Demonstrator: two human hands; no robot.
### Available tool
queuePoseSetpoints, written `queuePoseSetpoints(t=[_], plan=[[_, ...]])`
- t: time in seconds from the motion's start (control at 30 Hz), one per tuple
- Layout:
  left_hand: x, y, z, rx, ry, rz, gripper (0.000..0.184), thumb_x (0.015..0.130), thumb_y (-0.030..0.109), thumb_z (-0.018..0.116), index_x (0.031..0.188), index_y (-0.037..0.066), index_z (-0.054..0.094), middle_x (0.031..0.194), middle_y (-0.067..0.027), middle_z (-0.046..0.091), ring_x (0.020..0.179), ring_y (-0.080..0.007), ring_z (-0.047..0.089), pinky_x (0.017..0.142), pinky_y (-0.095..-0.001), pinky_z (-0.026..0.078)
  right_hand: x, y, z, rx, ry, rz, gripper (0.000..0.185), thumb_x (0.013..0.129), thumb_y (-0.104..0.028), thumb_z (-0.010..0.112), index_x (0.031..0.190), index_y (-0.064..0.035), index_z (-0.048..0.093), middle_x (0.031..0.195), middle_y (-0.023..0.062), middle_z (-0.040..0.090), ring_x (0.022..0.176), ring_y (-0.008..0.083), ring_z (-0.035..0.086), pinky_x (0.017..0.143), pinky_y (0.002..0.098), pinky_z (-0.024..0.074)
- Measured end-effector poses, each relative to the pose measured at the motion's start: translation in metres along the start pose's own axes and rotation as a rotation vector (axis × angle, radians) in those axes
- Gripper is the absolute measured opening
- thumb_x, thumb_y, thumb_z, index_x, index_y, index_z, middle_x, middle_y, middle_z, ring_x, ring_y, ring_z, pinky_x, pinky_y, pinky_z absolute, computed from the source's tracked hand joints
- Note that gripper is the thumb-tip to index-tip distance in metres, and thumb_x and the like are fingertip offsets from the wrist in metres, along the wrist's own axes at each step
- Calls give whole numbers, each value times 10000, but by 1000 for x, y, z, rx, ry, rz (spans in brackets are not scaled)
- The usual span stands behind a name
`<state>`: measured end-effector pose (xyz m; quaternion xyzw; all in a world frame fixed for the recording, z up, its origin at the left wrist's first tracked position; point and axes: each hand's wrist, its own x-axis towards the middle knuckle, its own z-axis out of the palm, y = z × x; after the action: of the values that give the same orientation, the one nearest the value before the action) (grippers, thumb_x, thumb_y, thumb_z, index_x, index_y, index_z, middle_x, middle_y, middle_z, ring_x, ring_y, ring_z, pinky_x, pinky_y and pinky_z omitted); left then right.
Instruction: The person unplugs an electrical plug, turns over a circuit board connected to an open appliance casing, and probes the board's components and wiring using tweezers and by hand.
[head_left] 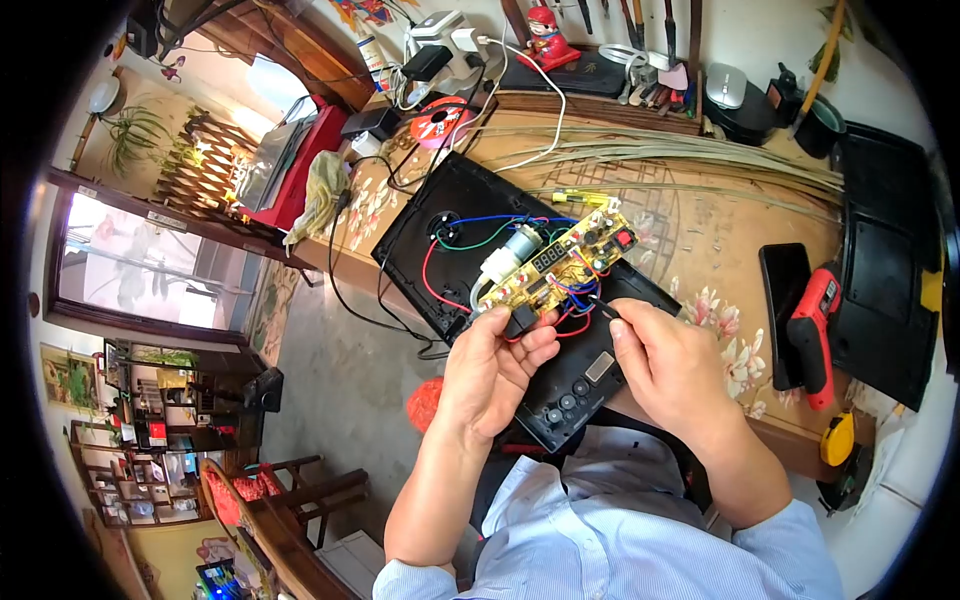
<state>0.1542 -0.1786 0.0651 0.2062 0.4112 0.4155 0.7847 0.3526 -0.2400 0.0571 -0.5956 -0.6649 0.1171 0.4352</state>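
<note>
A yellow circuit board (552, 258) with a digit display and a red part is tilted above an open black plastic casing (408, 232). My left hand (490, 375) is closed on the board's lower left end, by a black block. In my right hand (672, 362) is a thin dark pointed tool (605, 308), its kind unclear. The tool's tip is at a bundle of blue and red wires (575, 296) on the board; whether it touches them I cannot tell. A silver and white motor or pump (511, 254) sits behind the board, with coloured wires running into the casing.
A yellow-handled tool (580, 197) lies behind the board. To the right are a black phone (783, 300), a red and black handheld device (818, 335) and a black panel (885, 265). Long thin strips (690, 150), a red spool (440, 122) and cables lie along the back.
</note>
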Motion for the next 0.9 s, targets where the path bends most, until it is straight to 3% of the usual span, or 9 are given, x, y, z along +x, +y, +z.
queuePoseSetpoints(t=[0.37, 0.47, 0.53, 0.57, 0.67, 0.7, 0.8, 0.83, 0.9], plan=[[1, 4, 1, -48, 69, -52, 348, 1026, 225, 425, 1272, -6, 509, 1077, -209, 680, 774, -192, 712, 724, -327, 614, 1, -3, -2, 16, -47, 34, 149, 924, -140, 615, 1038, -47, 642, 783, 120, 668, 652, 292, 659, 553, 395, 507], [-1, 4, -9, -20, -74, -45, 364, 1029, 224, 446, 1295, -21, 482, 1099, -196, 674, 773, -194, 701, 746, -343, 599, 0, 1, -2, 72, -17, 53, 168, 930, -165, 630, 1034, -33, 637, 783, 124, 666, 650, 266, 662, 580, 364, 516], [-8, 3, -4, 176, -151, 74, 369, 1022, 223, 482, 1303, -16, 482, 1104, -165, 671, 755, -186, 700, 719, -335, 597, -2, 5, -8, 382, -105, 383, 206, 941, -198, 646, 1033, -15, 625, 782, 103, 661, 676, 187, 652, 638, 318, 517], [-11, 2, -3, 180, -156, 79, 363, 1004, 193, 537, 1298, -14, 492, 1111, -133, 660, 777, -182, 697, 733, -316, 585, -4, 9, -4, 557, -40, 469, 225, 949, -216, 655, 1011, -3, 618, 808, 52, 652, 730, 115, 618, 684, 275, 504], [-20, -6, 2, 308, -129, 167, 372, 994, 164, 566, 1310, -20, 494, 1124, -112, 645, 806, -179, 691, 768, -300, 569, 2, 18, -9, 839, 35, 650, 283, 965, -206, 641, 1148, -11, 545, 874, 30, 643, 712, 51, 567, 622, 205, 445], [-23, -6, -2, 337, -155, 162, 391, 980, 107, 590, 1333, -27, 490, 1122, -100, 639, 877, -170, 679, 832, -300, 550, 6, 16, -10, 843, 82, 681, 376, 980, -252, 619, 1239, -12, 493, 841, 43, 649, 592, 26, 517, 512, 179, 384], [-30, -11, -4, 485, -264, 270, 410, 964, 66, 608, 1344, -37, 492, 1162, -102, 618, 972, -162, 656, 876, -309, 538, 11, 21, -11, 881, 48, 740, 431, 989, -317, 593, 1278, -13, 497, 795, 54, 653, 464, 16, 432, 408, 184, 317], [-26, -17, -13, 479, -342, 328, 399, 934, 0, 617, 1325, -16, 536, 1229, -115, 596, 1075, -175, 619, 909, -308, 522, 12, 23, -11, 902, 36, 771, 461, 994, -350, 580, 1297, -13, 499, 771, 59, 655, 400, 10, 390, 355, 186, 283], [-27, -19, -15, 594, -349, 408, 387, 925, -16, 610, 1309, 0, 561, 1269, -120, 580, 1112, -179, 602, 918, -301, 513, 15, 26, -13, 884, -23, 784, 441, 990, -348, 587, 1275, -17, 521, 784, 61, 656, 417, 11, 406, 361, 185, 291]])
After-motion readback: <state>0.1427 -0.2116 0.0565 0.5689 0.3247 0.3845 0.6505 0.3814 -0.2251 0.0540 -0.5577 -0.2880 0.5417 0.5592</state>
